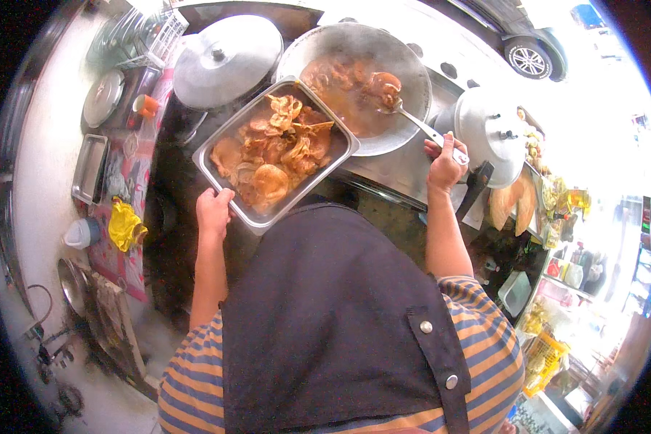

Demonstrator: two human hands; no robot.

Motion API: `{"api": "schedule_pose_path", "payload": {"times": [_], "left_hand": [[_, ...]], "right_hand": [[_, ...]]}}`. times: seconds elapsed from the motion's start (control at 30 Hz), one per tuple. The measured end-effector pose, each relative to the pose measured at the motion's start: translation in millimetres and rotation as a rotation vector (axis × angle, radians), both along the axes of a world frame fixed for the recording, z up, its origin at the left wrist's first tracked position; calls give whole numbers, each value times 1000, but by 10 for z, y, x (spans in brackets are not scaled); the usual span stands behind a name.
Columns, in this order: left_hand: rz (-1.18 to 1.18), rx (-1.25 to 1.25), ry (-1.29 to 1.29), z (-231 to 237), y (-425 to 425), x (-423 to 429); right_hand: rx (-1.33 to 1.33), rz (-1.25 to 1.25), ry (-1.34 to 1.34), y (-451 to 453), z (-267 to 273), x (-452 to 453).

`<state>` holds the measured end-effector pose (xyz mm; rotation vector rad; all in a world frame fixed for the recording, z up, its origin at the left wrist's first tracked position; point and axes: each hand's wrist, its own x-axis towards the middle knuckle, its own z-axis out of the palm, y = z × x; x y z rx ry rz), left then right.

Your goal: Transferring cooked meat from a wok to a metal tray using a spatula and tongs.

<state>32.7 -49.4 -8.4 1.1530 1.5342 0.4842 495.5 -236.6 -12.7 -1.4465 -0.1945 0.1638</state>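
Observation:
My left hand [215, 213] grips the near left rim of a rectangular stainless steel pan [275, 221], which holds browned, cooked meat pieces [271, 184]. The pan is tilted in the view, and its far right part overlaps the edge of a large round metal wok [412, 116]. Steam rises from brown broth [358, 116] with meat in the wok. In my right hand [446, 163] is the handle of a metal serving spoon [420, 125]; its bowl is over the wok, at a chunk of meat [384, 89].
A big round metal lid [228, 62] lies left of the wok. To the right stands a lidded metal pot [488, 135] with a black handle. A side table at left bears an orange cup [145, 106], an empty metal tray [90, 169] and a yellow plastic bag [125, 224].

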Motion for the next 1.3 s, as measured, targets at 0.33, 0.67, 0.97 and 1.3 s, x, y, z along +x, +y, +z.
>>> {"api": "schedule_pose_path", "payload": {"times": [0.33, 0.67, 0.97, 1.3], "left_hand": [[-13, 9, -17, 6, 21, 69], [-41, -4, -38, -16, 31, 79], [-135, 182, 37, -181, 40, 38], [-118, 137, 121, -7, 35, 88]], "right_hand": [[-34, 62, -118, -61, 575, -151], [-16, 472, -52, 395, 1237, -801], [-199, 935, -798, 860, 1583, -1717], [-180, 508, -281, 863, 1533, -900]]}}
